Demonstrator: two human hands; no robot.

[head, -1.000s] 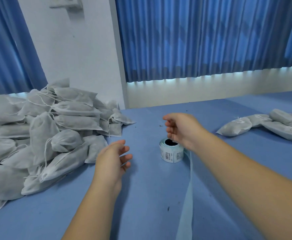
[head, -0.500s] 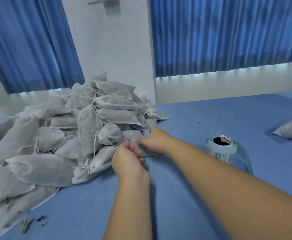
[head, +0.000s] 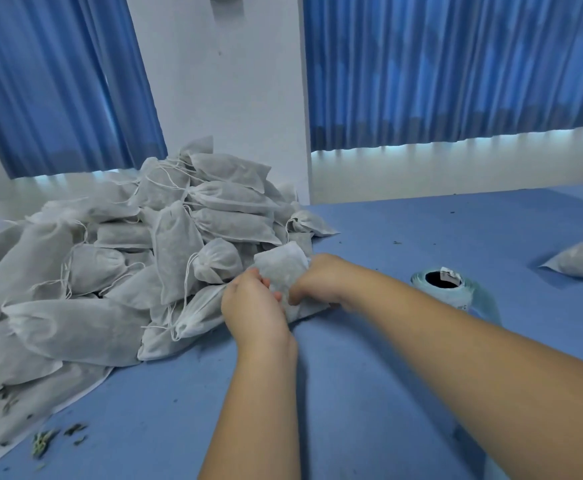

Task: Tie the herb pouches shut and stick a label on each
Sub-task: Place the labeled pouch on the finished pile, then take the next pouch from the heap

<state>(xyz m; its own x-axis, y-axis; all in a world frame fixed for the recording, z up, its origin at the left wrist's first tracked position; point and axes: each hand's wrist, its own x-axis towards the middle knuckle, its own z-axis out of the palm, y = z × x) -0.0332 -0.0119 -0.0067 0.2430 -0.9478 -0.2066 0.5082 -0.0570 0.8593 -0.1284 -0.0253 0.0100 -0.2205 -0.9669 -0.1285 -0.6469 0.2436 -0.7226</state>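
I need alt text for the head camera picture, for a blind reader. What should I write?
The left hand and right hand grip one white pouch beside a big pile of drawstring pouches on a blue table. A label roll stands to their right; another pouch lies farther right.

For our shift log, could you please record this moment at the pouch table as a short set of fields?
surface: blue flat table top
left hand grip: pinches the white non-woven herb pouch on its left side
right hand grip: holds the same pouch on its right side
stock: large heap of white drawstring pouches, left of the hands
labels: pale green sticker roll, upright, right of the right wrist, untouched
apart: single white pouch at the far right edge
debris: dried herb crumbs, near left
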